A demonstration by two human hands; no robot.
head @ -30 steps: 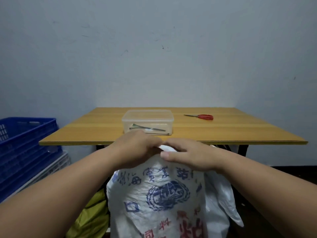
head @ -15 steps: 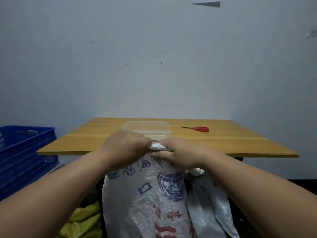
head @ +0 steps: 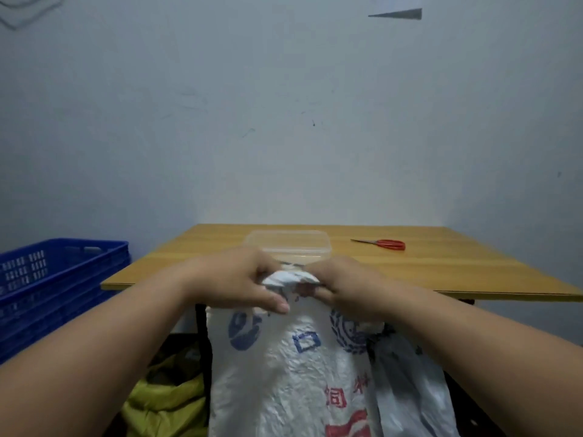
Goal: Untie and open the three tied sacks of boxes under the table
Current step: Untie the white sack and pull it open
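At frame centre, the left hand (head: 239, 280) and right hand (head: 342, 283) each pinch the bunched neck between them of the upright white printed woven-plastic sack (head: 284, 367).

**Both hands gripping the sack's gathered top**

Both bare forearms reach forward from the lower corners and meet at the bunched neck of the white sack (head: 290, 367). The left hand (head: 239, 282) sits on the left of that neck, knuckles up, fingers curled over it, thumb lying along the sack's front. The right hand (head: 344, 285) sits on the right of the neck, fingers curled in and pinching the gathered material. The two hands are nearly touching.
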